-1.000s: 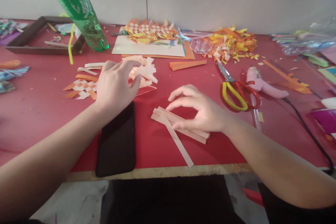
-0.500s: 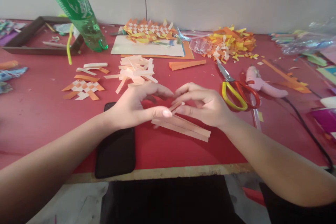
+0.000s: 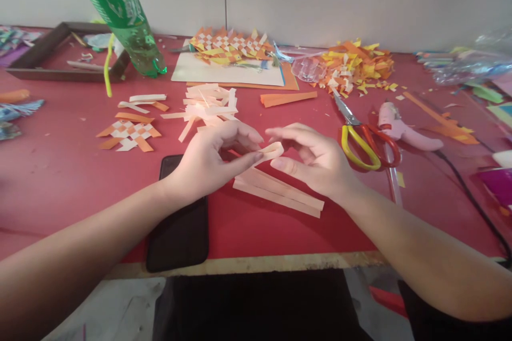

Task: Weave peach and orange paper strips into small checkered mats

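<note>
Between thumb and fingers, my left hand (image 3: 224,152) pinches a pale peach paper strip (image 3: 274,151) bent into a loop, its rounded end pointing right. My right hand (image 3: 314,157) is just beside that loop, thumb and fingers apart, with nothing held between them. Below the hands, flat paper strips (image 3: 280,194) in the same pale colour lie side by side on the red tabletop. Behind my left hand is a pile of folded pale strips (image 3: 210,106). To its left sits a woven orange and white paper piece (image 3: 130,134).
A black phone (image 3: 178,234) lies under my left wrist. Scissors (image 3: 362,141) and a pink glue gun (image 3: 406,128) with a cord are on the right. At the back stand a green bottle (image 3: 128,26), a dark frame (image 3: 40,72) and heaped orange-yellow paper pieces (image 3: 360,66).
The strip, formerly between both hands, now shows as a loop in my left hand's pinch. My right hand's fingers have opened away from it. The view has shifted slightly.
</note>
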Demonstrator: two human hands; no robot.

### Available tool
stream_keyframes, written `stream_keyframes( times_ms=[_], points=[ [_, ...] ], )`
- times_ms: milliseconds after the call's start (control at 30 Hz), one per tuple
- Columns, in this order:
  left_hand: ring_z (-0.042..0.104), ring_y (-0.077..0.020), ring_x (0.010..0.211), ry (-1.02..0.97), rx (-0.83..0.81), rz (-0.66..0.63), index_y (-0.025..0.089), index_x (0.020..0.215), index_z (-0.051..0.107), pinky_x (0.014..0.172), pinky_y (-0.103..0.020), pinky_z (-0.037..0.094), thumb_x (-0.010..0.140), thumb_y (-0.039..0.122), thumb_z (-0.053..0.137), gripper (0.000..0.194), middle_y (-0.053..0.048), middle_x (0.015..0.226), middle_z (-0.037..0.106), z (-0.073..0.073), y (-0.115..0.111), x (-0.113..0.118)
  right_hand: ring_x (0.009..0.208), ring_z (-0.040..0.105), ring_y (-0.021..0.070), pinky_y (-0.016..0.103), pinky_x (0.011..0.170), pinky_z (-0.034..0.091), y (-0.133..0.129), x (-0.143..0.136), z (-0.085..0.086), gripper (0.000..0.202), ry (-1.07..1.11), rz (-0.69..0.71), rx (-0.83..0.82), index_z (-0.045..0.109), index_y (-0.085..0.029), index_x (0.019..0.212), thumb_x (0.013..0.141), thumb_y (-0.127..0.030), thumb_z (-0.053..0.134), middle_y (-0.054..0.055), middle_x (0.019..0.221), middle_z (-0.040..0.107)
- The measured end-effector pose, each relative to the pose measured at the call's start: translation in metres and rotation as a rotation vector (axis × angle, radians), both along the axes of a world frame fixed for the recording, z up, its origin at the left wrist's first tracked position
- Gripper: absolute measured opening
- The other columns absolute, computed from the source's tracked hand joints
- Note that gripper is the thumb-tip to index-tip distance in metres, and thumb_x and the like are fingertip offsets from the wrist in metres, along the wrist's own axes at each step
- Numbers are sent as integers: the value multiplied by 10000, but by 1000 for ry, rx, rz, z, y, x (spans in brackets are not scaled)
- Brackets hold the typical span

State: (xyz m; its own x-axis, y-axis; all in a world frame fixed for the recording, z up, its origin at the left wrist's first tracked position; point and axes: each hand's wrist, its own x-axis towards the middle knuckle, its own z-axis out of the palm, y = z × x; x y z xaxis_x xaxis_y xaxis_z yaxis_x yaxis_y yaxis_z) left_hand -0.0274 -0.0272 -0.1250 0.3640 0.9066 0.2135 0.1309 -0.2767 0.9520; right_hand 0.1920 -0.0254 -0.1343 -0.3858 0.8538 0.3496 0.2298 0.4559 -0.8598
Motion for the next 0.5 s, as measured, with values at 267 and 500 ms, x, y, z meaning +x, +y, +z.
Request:
stream_keyframes(
  times_ms=[267,500],
  points=[
    [717,-203,826,80,5,-11,207,864,713,716,-304,580,822,375,769,182,-54,877,740,-4,2,3,788,707,152,294,758,604,-1,-3,-2,274,50,12,-100,676,-229,1015,796,-317,813,13,901,737],
    [695,-239,1035,-17,-46,5,239,1069,704,802,-298,584,735,377,849,389,-64,1128,706,-4,1,1,736,749,155,258,637,592,4,-2,-1,220,117,-151,-155,661,-225,983,835,-339,776,0,837,756]
  ],
)
